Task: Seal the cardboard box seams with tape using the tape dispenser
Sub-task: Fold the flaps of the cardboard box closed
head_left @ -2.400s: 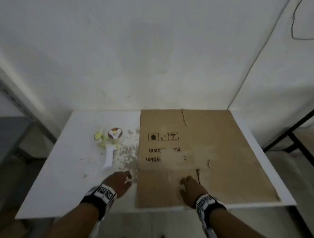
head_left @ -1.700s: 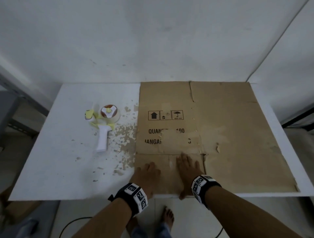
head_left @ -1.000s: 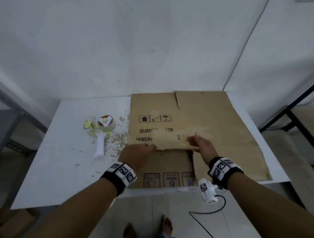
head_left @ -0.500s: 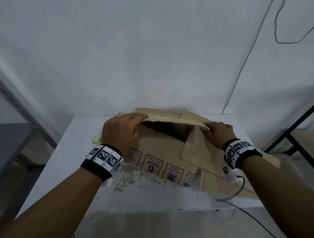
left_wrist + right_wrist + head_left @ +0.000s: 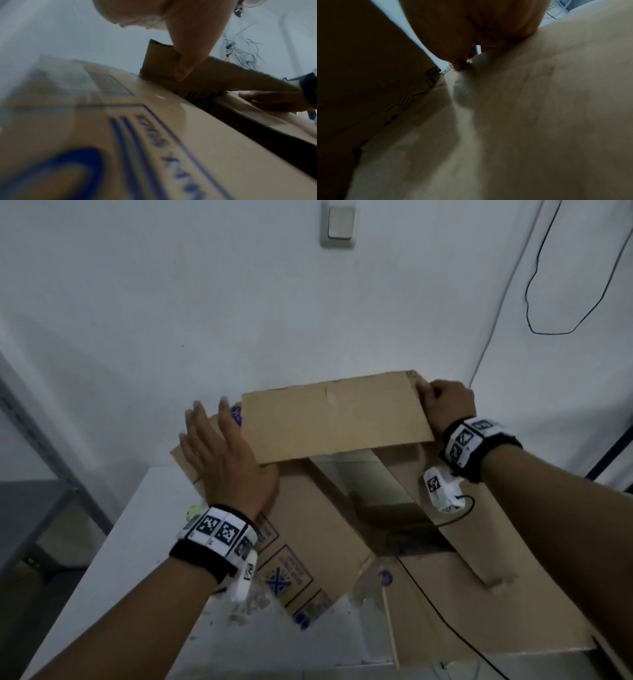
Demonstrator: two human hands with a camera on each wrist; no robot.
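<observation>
The brown cardboard box (image 5: 308,546) stands half-unfolded on the white table (image 5: 113,563), its hollow inside showing between the panels. My left hand (image 5: 222,460) lies flat with straight fingers on the box's left panel, which carries blue print (image 5: 154,135); its thumb (image 5: 188,56) touches the raised flap. That plain flap (image 5: 335,419) stands up at the far side, and my right hand (image 5: 443,404) grips its far right corner. In the right wrist view, fingers (image 5: 462,40) press on cardboard. Only a yellow bit of the tape dispenser (image 5: 194,511) peeks out beside my left wrist.
White walls close in behind and to the right, with a light switch (image 5: 337,225) and a hanging black cable (image 5: 534,302). A grey metal shelf frame (image 5: 44,446) stands to the left. A thin black wire (image 5: 445,621) trails from my right wrist across the box.
The box, flat on the table earlier, has been lifted and spread into an open shape. My left hand left the top edge and now presses flat on the side panel; my right hand moved to the flap's corner.
</observation>
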